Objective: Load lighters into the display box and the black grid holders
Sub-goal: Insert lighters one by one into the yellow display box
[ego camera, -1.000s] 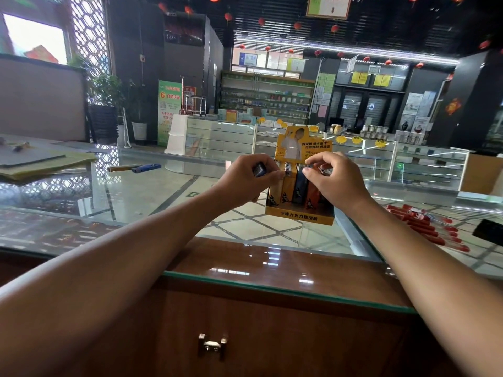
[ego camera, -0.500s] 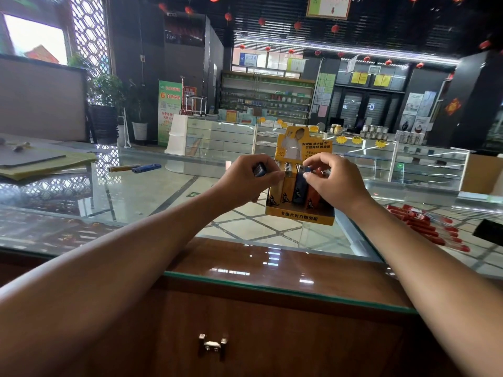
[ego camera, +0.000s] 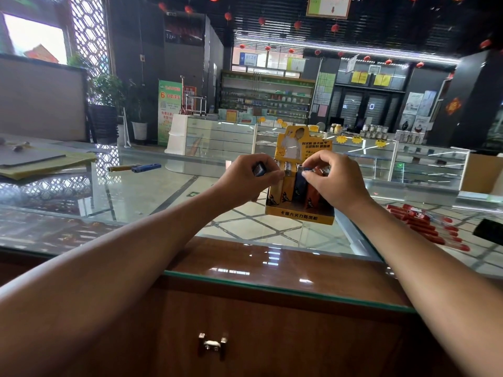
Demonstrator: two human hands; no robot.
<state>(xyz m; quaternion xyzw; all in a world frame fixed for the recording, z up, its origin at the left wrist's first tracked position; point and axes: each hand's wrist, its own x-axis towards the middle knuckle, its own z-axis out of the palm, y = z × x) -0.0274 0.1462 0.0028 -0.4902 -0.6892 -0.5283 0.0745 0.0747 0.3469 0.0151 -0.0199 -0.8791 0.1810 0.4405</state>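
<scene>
On counter (ego camera: 136, 191): loading the box (ego camera: 299, 216), front row.
Left hand (ego camera: 245, 182) is curled round a spare lighter (ego camera: 258, 169). Right hand (ego camera: 336, 185) pinches the top of the blue lighter (ego camera: 298, 187) standing in the box. Risk: a crooked push could jam it against its neighbours or tip the box backward, and the spare lighter may slip.

Two hands are counted: left hand (ego camera: 245, 180) and right hand (ego camera: 337, 183). One display box (ego camera: 299, 216) is located between them. Four lighters are visible in its front row: two yellow lighters (ego camera: 284, 190), one dark blue lighter (ego camera: 299, 187) pinched by the right hand, and one orange lighter (ego camera: 313, 195). One loose lighter (ego camera: 258, 169) is held in the left hand. Red lighters (ego camera: 424, 227) are heaped right of the right hand; their number cannot be determined. Two stick-shaped items (ego camera: 147, 167) are seen far left of the left hand.
</scene>
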